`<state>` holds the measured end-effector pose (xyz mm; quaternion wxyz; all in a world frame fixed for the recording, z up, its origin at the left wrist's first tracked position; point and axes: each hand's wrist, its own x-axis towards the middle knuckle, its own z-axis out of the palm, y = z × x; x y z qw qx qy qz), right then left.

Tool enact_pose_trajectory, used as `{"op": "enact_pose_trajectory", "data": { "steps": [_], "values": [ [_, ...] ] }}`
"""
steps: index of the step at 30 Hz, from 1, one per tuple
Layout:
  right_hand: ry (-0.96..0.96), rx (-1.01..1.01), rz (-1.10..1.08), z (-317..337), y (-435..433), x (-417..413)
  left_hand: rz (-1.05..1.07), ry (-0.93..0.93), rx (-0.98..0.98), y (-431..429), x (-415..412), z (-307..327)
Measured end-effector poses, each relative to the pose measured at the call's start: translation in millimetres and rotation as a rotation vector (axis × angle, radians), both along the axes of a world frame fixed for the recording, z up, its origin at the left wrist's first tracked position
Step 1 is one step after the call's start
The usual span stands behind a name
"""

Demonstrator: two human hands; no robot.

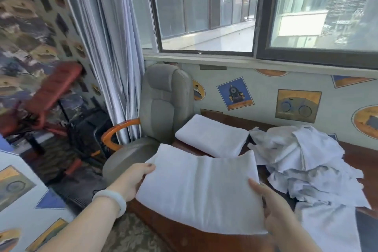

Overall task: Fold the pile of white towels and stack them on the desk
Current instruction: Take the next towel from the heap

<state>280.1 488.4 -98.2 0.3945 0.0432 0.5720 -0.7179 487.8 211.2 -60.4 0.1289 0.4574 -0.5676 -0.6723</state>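
Note:
I hold a folded white towel [201, 188] above the near left part of the dark wooden desk [360, 161]. My left hand [135, 178] grips its left edge, thumb on top. My right hand [274, 208] grips its right edge, thumb on top and fingers underneath. Behind it a folded white towel [211, 137] lies flat on the desk near the wall. A crumpled pile of white towels [302, 161] covers the right side of the desk, and part of it hangs over the front edge.
A grey office chair [163, 108] with orange armrests stands left of the desk, close to the folded towel. Blue-grey curtains [114, 47] hang behind it. A window runs above the desk. Red exercise equipment [51, 92] stands at far left.

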Motion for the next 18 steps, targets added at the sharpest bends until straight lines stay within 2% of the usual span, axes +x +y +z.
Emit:
{"op": "enact_pose_trajectory", "data": {
  "steps": [4,9,14,18],
  "values": [
    [-0.002,-0.005,-0.027,-0.6,-59.2,-10.6,-0.025,-0.04,-0.046,-64.4,-16.7,4.6],
    [-0.052,0.05,-0.13,-23.1,-110.9,-22.3,-0.13,-0.021,0.007,-147.0,-43.5,-12.8],
    [-0.154,0.249,-0.272,-80.3,-149.0,-8.3,-0.249,-0.133,0.005,-205.1,-79.6,-89.2],
    [-0.077,0.463,-0.312,-114.9,-166.2,8.8,-0.361,-0.293,-0.135,-240.2,-89.6,-166.1]
  ]
}}
